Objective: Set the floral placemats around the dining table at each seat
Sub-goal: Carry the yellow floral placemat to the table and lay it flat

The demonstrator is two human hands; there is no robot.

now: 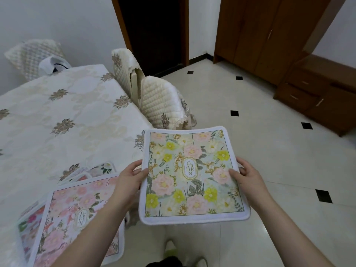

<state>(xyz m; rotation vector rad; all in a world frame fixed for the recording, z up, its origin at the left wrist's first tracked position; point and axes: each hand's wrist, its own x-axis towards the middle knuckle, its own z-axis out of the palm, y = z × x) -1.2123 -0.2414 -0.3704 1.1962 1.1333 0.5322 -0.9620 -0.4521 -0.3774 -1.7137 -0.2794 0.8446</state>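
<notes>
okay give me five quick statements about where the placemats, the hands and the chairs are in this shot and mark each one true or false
1. Both hands hold the yellow and pink placemat by its side edges. True: the left hand and the right hand each grip one side.
2. That placemat lies flat on the table. False: it is held in the air, mostly over the floor, off the table's corner.
3. A pink placemat tops a stack at the table's near edge. True.
4. The tablecloth is plain dark blue. False: it is cream with brownish flower motifs.
5. The chairs beside the table are bare wood. False: the nearer chair wears a quilted cream cover, as does the one behind it.
</notes>
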